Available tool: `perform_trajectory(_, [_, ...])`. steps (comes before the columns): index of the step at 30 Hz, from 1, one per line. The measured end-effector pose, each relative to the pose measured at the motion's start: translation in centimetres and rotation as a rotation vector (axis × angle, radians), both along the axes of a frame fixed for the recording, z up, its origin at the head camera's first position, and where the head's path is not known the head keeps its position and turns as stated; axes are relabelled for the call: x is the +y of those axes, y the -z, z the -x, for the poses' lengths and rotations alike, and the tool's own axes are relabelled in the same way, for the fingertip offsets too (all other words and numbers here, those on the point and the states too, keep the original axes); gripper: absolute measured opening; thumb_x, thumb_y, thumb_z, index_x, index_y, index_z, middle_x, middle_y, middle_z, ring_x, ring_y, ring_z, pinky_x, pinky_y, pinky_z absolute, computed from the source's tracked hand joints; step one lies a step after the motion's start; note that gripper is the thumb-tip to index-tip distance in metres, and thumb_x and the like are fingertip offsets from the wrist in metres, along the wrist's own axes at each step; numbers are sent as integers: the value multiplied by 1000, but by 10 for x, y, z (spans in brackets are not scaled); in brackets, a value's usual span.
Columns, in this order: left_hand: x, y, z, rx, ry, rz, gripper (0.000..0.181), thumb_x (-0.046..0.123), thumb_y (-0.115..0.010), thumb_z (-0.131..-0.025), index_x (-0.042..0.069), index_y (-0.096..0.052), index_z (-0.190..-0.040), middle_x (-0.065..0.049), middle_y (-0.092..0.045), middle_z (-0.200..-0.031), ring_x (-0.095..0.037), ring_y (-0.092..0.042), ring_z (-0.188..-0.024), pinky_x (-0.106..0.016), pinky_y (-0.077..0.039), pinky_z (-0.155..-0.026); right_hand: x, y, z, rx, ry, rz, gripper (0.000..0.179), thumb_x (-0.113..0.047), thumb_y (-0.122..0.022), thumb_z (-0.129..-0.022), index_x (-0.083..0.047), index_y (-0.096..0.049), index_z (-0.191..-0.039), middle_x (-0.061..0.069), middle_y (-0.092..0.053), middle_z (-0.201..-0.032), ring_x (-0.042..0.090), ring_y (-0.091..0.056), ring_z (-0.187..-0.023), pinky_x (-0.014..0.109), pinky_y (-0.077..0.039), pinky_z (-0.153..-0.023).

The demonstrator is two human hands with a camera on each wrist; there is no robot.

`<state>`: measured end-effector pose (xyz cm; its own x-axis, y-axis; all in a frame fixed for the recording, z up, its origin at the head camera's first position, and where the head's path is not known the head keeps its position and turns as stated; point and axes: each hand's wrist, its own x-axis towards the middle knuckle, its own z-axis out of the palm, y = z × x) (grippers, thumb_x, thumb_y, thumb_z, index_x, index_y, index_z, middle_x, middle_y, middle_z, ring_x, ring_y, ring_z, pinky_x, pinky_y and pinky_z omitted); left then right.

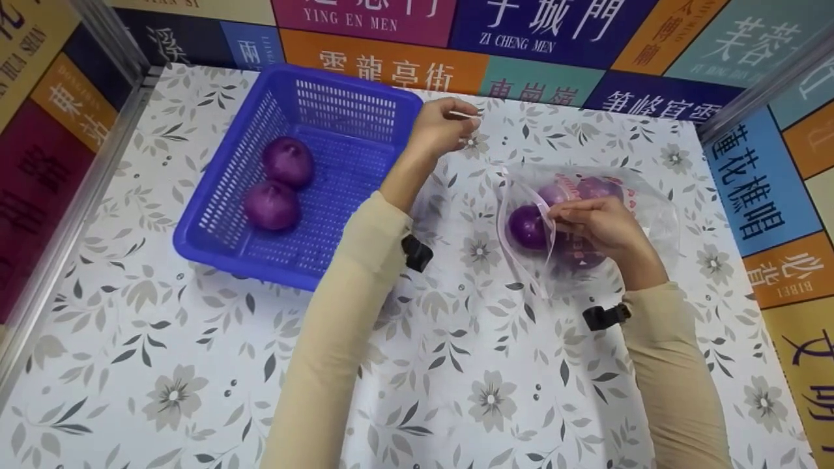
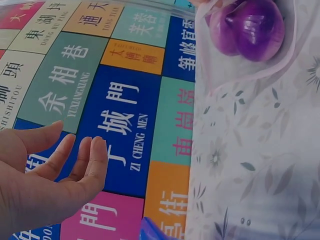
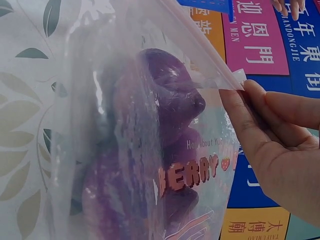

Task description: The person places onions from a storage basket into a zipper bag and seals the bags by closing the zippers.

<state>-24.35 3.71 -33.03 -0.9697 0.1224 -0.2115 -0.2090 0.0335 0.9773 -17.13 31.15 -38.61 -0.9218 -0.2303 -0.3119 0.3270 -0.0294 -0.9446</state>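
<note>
My right hand point(image 1: 603, 225) pinches the pink-edged rim of a clear plastic zip bag point(image 1: 655, 225), holding its mouth open toward the left. Inside the bag lie several purple onions, one onion point(image 1: 526, 228) close to the opening; in the right wrist view, the printed film point(image 3: 200, 172) covers them. Beside the far right corner of a blue plastic basket point(image 1: 345, 176), my left hand point(image 1: 446, 127) hovers with loosely bent fingers and nothing in them. Two more purple onions, one onion point(image 1: 287, 161) behind the other onion point(image 1: 272, 205), rest against the basket's left side.
A white tablecloth point(image 1: 443, 365) with grey flowers and leaves covers the table. Colourful panels with Chinese lettering point(image 1: 391, 68) stand along the back and both sides. A black wrist strap point(image 1: 417, 253) sits on the left sleeve, another strap point(image 1: 606, 317) on the right.
</note>
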Motion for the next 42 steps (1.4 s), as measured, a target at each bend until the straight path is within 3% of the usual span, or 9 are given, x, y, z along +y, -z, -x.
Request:
perform_trajectory(16, [-42,-12,9,10,-92,-56,18,5,-61,-86,1,-63,-103,-6,-59,-88,-13,-54,-72,-32,-51,-74,2,0,2,9,3,5,21,11,-49,-88,8,-69,-90,11,-68,-89,19,-65,-83,28,-50,-80])
perform_trajectory(25, [-69,-6,13,-19,-155,-48,19,3,-61,-86,-1,-62,-105,-6,-58,-89,-18,-56,-80,-32,-50,-74,1,0,1,10,3,8,21,13,-48,-87,10,-67,-93,11,-68,-89,20,-65,-83,29,-50,-81])
perform_trajectory(35, [-113,6,11,-33,-225,-24,24,2,-61,-85,-3,-59,-108,-5,-55,-86,-13,-53,-72,-28,-49,-66,3,3,0,18,-3,6,18,12,-49,-87,12,-66,-94,12,-68,-90,20,-65,-84,29,-50,-81])
perform_trajectory(42, [-141,18,12,-79,-280,22,23,2,-62,-84,-1,-59,-107,-3,-54,-85,-12,-52,-70,-31,-48,-72,2,3,0,33,0,10,19,13,-48,-87,13,-66,-93,12,-68,-88,20,-65,-82,30,-51,-80])
